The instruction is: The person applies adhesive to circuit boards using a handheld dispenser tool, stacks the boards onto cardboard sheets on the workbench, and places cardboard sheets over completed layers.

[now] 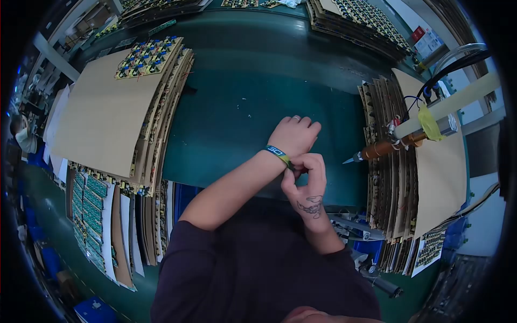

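My left hand (295, 134) is held over the green tabletop, back up, with its fingers curled in; a ring shows on one finger. A green and yellow wristband (278, 154) with white characters goes round my left wrist. My right hand (307, 175) is at that wrist, thumb and fingers pinched on the band's lower end. A dark tattoo shows on the back of its wrist.
Stacks of cardboard sheets (102, 107) and circuit boards (146, 58) stand at left, with another stack (439, 161) at right. Further boards (371, 21) lie at the back. A mounted orange-brown tool (377, 149) points its tip towards my hands from the right.
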`<state>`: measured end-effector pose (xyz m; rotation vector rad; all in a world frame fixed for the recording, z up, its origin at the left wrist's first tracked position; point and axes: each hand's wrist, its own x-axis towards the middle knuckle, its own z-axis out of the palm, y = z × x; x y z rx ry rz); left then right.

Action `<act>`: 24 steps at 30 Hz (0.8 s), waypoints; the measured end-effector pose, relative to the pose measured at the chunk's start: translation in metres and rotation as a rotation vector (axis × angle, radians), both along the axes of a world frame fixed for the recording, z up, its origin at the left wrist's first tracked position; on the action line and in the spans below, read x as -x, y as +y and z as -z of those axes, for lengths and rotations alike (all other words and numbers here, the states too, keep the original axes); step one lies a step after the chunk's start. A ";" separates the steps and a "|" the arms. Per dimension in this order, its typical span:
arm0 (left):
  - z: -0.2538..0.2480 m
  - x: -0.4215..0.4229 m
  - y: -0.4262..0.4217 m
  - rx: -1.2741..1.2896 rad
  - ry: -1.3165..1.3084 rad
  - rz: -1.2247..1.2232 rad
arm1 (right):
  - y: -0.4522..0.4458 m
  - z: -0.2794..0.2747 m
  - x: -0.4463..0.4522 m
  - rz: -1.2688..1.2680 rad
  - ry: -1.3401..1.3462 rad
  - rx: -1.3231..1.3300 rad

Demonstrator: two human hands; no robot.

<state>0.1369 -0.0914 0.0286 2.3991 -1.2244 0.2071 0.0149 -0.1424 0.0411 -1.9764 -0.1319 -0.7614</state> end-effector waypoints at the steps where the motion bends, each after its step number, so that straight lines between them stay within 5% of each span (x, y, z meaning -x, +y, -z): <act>1: 0.001 0.001 0.000 -0.030 0.028 0.011 | 0.000 -0.002 0.001 0.007 0.047 -0.018; 5: 0.006 0.007 0.001 -0.055 0.076 0.065 | -0.003 -0.012 0.000 0.059 -0.053 0.204; 8: -0.003 0.023 0.005 -0.160 0.059 0.142 | -0.009 -0.022 -0.001 -0.133 -0.101 0.546; 10: -0.001 0.028 0.006 -0.229 0.038 0.235 | -0.014 -0.029 -0.003 -0.220 -0.037 0.543; 14: 0.022 0.049 0.017 0.028 -0.241 0.390 | -0.022 -0.040 -0.008 -0.479 0.110 0.548; 24: 0.034 0.073 0.030 -0.156 -0.293 0.499 | -0.016 -0.037 -0.015 -0.763 0.276 0.644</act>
